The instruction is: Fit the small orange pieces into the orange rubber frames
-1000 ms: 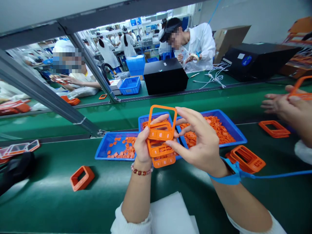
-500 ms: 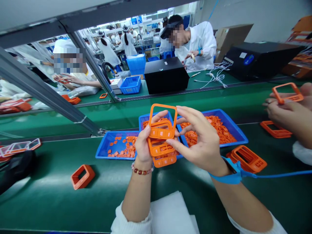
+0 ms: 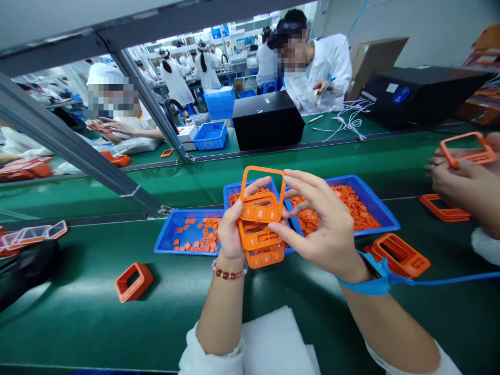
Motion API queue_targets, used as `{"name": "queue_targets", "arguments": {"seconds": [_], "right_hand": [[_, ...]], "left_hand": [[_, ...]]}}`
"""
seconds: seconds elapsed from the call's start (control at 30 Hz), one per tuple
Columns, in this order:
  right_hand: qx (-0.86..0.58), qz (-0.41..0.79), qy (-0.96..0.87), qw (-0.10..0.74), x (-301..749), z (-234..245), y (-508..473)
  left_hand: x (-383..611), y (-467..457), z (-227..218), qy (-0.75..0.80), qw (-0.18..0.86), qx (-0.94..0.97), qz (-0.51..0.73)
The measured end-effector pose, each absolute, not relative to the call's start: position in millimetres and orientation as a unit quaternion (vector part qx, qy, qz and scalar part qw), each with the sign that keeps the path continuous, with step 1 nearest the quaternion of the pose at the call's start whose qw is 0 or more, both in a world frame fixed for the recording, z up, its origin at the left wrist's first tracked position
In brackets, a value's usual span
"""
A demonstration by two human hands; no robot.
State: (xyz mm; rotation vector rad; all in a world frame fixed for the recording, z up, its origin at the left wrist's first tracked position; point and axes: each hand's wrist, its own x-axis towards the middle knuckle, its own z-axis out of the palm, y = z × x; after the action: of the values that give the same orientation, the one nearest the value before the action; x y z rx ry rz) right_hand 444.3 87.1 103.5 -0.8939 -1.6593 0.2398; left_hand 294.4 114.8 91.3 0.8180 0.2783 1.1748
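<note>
My left hand [image 3: 231,235] is closed round several orange plastic frames, fanned out one below another. The uppermost orange frame [image 3: 261,213] stands upright, with a large window and a bottom strip bearing small white marks. My right hand [image 3: 330,226] pinches this frame along its right side, fingers at the upper corner and thumb near the strip. Just behind my hands are a left blue tray [image 3: 164,242] with scattered small orange pieces, a middle blue tray [image 3: 227,194], partly hidden, and a right blue tray [image 3: 385,227] heaped with orange pieces.
Orange frame stacks lie at left [image 3: 148,281] and right [image 3: 416,264]. White sheets [image 3: 273,338] lie before me. At right, another person's hands [image 3: 453,182] hold an orange frame. A blue cord [image 3: 449,280] runs from my right wrist. A metal post [image 3: 133,192] slants at left.
My hands and the frames keep nearly the same pose; the view has shifted slightly. Across the belt, the person in white has moved their head and hands a little to the right.
</note>
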Motion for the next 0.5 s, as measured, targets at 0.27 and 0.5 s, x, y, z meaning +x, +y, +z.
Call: {"name": "queue_targets", "arguments": {"seconds": [0.27, 0.5], "right_hand": [[-0.396, 0.059, -0.708, 0.582, 446.6, 110.6, 85.1], [-0.352, 0.099, -0.795, 0.485, 447.0, 106.2, 85.9]], "left_hand": [[291.4, 119.6, 96.2, 0.127, 0.725, 0.359, 0.573], [284.8, 122.9, 98.5, 0.148, 0.698, 0.337, 0.614]]}}
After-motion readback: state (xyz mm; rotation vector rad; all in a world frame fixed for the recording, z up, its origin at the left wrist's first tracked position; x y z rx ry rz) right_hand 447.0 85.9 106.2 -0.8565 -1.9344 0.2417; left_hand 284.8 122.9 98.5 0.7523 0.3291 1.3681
